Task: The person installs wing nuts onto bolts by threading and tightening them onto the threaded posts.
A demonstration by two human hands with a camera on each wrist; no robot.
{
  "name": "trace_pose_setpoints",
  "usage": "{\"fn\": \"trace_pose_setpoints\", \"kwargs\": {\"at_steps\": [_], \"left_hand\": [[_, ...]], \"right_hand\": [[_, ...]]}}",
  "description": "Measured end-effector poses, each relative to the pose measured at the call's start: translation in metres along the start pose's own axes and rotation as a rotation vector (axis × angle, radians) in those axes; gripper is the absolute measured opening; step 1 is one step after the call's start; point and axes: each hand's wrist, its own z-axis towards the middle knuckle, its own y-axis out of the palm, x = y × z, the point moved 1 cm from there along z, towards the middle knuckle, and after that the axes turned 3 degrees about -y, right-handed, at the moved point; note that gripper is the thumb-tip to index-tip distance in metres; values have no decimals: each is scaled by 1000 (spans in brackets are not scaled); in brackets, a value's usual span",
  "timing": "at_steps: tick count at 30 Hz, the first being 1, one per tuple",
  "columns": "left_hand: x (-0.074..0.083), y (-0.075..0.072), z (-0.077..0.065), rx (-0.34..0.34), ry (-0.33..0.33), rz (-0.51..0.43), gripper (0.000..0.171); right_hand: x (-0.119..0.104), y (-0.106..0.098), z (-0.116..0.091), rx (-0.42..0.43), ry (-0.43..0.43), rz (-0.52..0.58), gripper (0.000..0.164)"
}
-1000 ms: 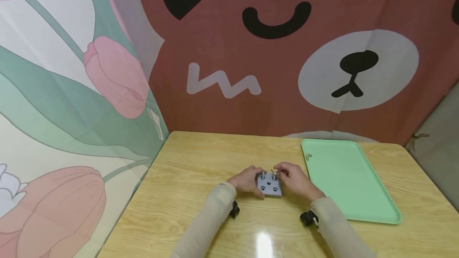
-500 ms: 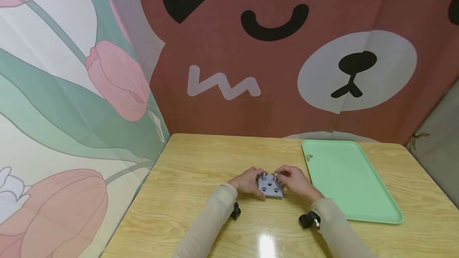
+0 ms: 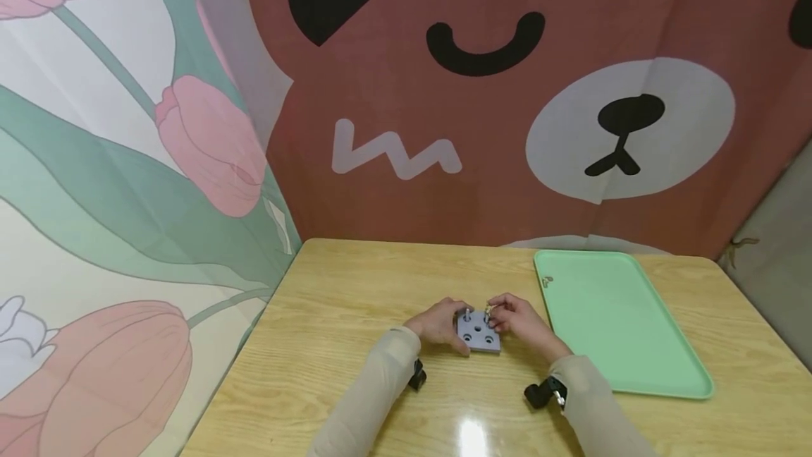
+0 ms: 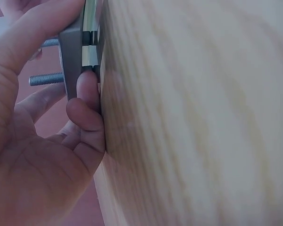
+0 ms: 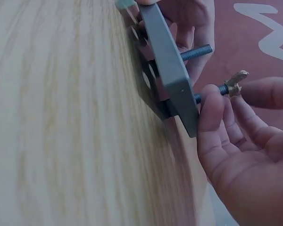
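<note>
Gripping the grey plate at its left edge w/ my L hand, approx. mid table; my R hand holds the brass wing nut at the tip of the far-right bolt. 2nd bolt stands just left. Green tray on R side; bear-print cloth beyond far edge.

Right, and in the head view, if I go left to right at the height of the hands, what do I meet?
Tulip-print fabric → left hand → grey plate → right hand → green tray. The table runs beneath most of these, so it has no single place.
</note>
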Motion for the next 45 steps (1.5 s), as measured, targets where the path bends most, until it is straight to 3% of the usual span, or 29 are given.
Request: {"fn": "trace_pose_setpoints", "kwargs": {"at_steps": [4,7,17,20,24,27,30,37,40,45], "left_hand": [[0,1,0,0,-9,-3,80],[1,2,0,-3,-15,-5,80],[0,2,-3,3,-1,-6,81],[0,2,-3,1,1,-12,80],[0,1,-3,4,-4,-16,79],[0,0,-3,0,-4,-16,79],[0,0,-3,-3,5,-14,79],[-1,0,-1,-4,9,-15,80],[0,0,-1,-2,20,-21,79],[1,-1,-2,-2,7,-18,79]], "right_hand": [[1,1,0,6,-24,-58,32],[1,1,-2,6,-25,-72,27],[0,0,-3,42,53,40,27],[0,0,-3,26,32,19,20],[0,2,-3,-2,-22,-57,33],[-2,3,-3,-6,-39,-93,30],[-2,3,-3,16,-13,-63,23],[-1,3,-4,48,27,33,28],[-1,3,-4,44,14,11,22],[0,3,-2,7,-45,-94,33]]}}
